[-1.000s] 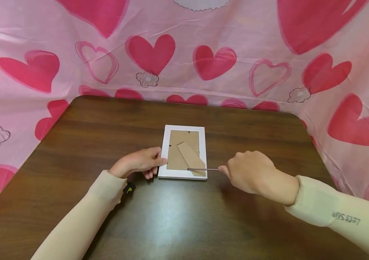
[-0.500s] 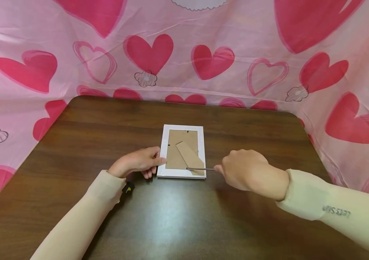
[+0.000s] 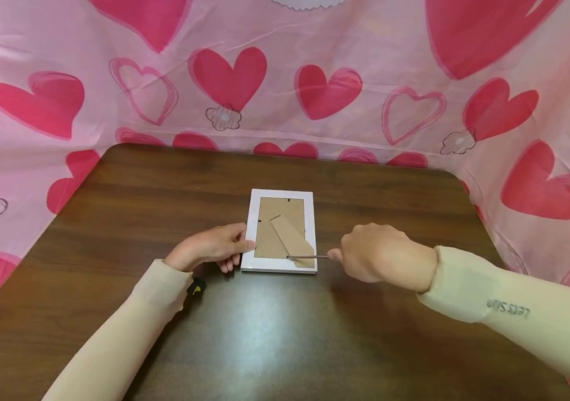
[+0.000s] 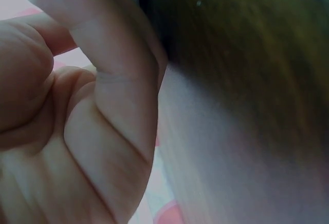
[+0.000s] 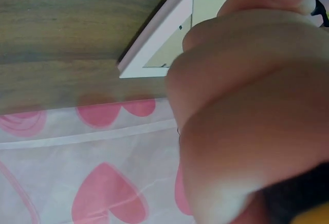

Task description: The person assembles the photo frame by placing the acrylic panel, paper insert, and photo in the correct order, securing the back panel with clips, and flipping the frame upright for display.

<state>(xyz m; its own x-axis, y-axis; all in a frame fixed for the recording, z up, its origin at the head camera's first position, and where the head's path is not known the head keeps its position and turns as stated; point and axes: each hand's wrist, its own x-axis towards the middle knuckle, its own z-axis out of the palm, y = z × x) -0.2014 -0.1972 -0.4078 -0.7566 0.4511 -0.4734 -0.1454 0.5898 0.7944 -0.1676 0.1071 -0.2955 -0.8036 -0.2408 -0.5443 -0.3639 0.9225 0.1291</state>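
A white picture frame (image 3: 282,194) lies face down on the table, its brown backing board (image 3: 269,239) and slanted easel leg (image 3: 292,236) showing. My left hand (image 3: 214,245) grips the frame's lower left edge, thumb on the white border and fingers at the side. From the right, my right hand (image 3: 385,250) holds a screwdriver (image 3: 315,257) in a fist, its thin shaft lying across the leg's lower end. The tip is at the small black tab on the backing's bottom edge. In the right wrist view, part of its black and yellow handle (image 5: 308,213) shows below the hand (image 5: 247,90).
The dark wooden table (image 3: 164,184) has rounded far corners. A pink cloth (image 3: 274,122) printed with hearts hangs behind it and on both sides. Near the left cuff sits a small black and yellow device (image 3: 196,286).
My right hand and forearm have shifted slightly left toward the frame, and less of the screwdriver shaft shows. The left hand keeps its grip on the frame. The head view has shifted a little.
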